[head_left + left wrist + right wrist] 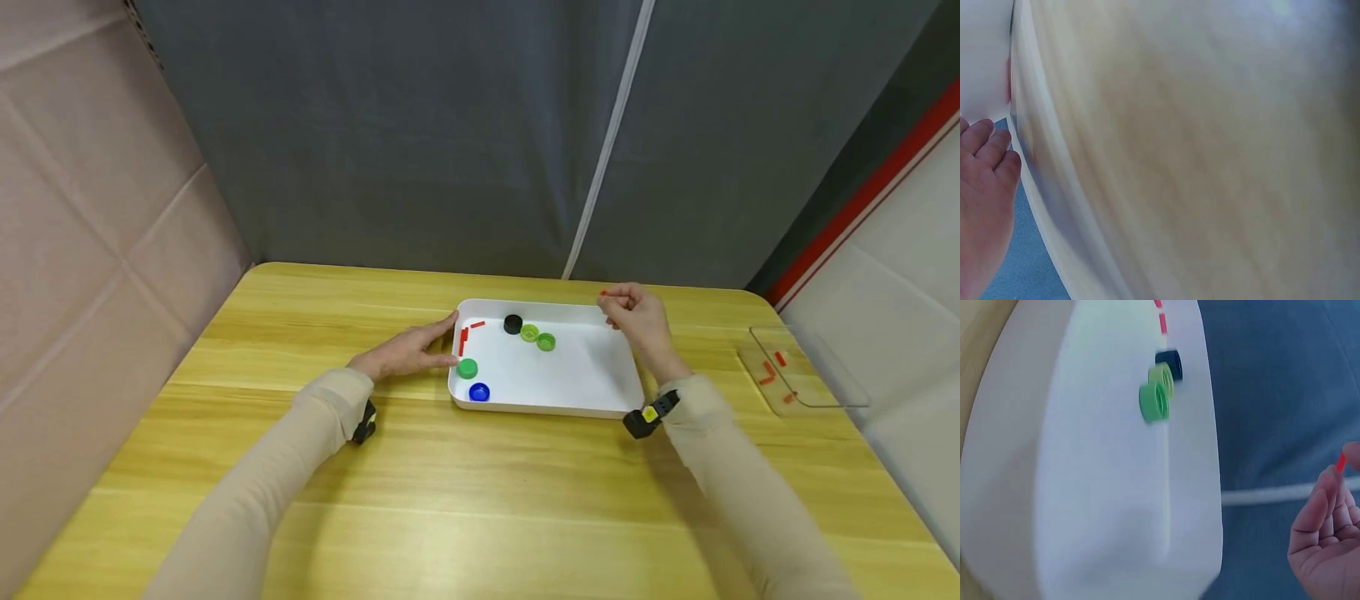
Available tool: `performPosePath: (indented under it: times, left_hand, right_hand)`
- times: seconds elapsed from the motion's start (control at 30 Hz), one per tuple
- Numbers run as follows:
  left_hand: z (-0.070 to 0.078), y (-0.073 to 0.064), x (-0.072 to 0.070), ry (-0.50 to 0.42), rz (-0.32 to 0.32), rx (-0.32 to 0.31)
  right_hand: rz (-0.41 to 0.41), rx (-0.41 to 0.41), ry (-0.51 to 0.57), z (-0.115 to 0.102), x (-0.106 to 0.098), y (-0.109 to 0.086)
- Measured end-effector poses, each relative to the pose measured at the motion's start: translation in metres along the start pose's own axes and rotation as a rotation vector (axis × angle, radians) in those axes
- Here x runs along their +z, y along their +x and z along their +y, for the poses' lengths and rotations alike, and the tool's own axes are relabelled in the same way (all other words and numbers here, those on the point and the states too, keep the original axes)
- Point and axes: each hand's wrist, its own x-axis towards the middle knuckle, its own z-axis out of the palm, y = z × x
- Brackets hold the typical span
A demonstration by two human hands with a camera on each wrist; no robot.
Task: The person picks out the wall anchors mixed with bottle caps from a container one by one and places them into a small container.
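Note:
A white tray (555,379) lies on the wooden table. My left hand (408,350) rests at its left side, thumb and fingers spread along the rim. Above the far right corner, my right hand (637,321) pinches a small red strip (1341,462) between thumb and fingertips. Inside the tray, several similar red strips (462,340) lie by the left wall. A black cap (513,324), a yellow-green cap (529,332) and a green cap (546,342) form a slanting row. Nearer the left front are another green cap (467,368) and a blue cap (479,392).
At the table's right edge stands a clear plastic box (825,406) holding several red pieces (767,379). A dark grey curtain (420,150) hangs behind the table (480,500). Pale cloth (90,208) covers the left side, with a white panel (900,267) at right.

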Motion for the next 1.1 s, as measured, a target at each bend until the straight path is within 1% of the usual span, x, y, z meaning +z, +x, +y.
performPosePath:
  times: [0.1, 0.2, 0.5, 0.57, 0.7, 0.77, 0.9, 0.93, 1.0, 1.1]
  left_hand:
    - [0.0, 0.001, 0.001, 0.0, 0.0, 0.001]
    - [0.0, 0.001, 0.001, 0.0, 0.001, 0.004]
    - [0.0, 0.0, 0.001, -0.016, 0.007, 0.008]
    - [0.0, 0.001, 0.001, -0.013, 0.006, 0.006]
    - [-0.001, 0.001, 0.002, -0.01, 0.003, 0.0]
    - [-0.001, 0.001, 0.002, -0.012, 0.004, 0.0]
    - [-0.001, 0.001, 0.002, -0.018, 0.005, 0.004]
    - [-0.001, 0.001, 0.002, -0.018, 0.005, 0.006]
    - [-0.001, 0.0, 0.001, -0.017, 0.005, 0.008]
    - [-0.001, 0.0, 0.001, -0.013, 0.006, 0.006]
  right_hand:
    - [0.054, 0.003, 0.05, 0.008, -0.022, -0.004]
    - [0.121, 0.015, 0.073, 0.017, -0.046, -0.008]
    - [0.292, 0.059, 0.118, 0.051, -0.112, -0.023]
    - [0.325, 0.069, 0.107, 0.057, -0.125, -0.026]
    - [0.394, 0.118, 0.069, 0.068, -0.146, -0.032]
    - [0.437, 0.16, 0.097, 0.071, -0.154, -0.034]
    - [0.49, 0.237, 0.005, 0.077, -0.167, -0.038]
    - [0.492, 0.257, -0.022, 0.078, -0.169, -0.04]
    - [0.485, 0.285, -0.123, 0.082, -0.174, -0.042]
    - [0.467, 0.304, -0.145, 0.086, -0.178, -0.046]
